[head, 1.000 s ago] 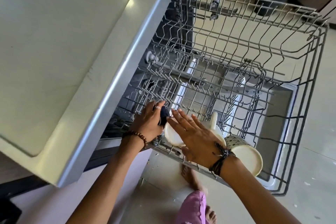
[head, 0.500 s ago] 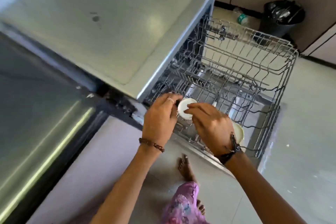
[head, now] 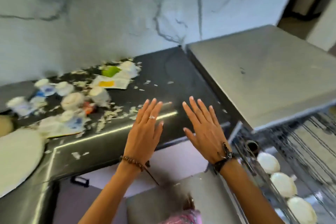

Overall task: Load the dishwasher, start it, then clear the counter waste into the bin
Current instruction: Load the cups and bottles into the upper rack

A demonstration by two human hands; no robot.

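Your left hand [head: 143,131] and right hand [head: 203,129] have left the rack [head: 283,151] empty, fingers spread flat over the counter [head: 172,78]; cups [head: 268,162] sit racked right of it, waste [head: 72,100] on its left, loading looks unfinished.

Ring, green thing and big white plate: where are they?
ring [head: 152,117]: head view, on a left-hand finger.
green thing [head: 110,71]: head view, its bright middle.
big white plate [head: 16,158]: head view, its bare face.
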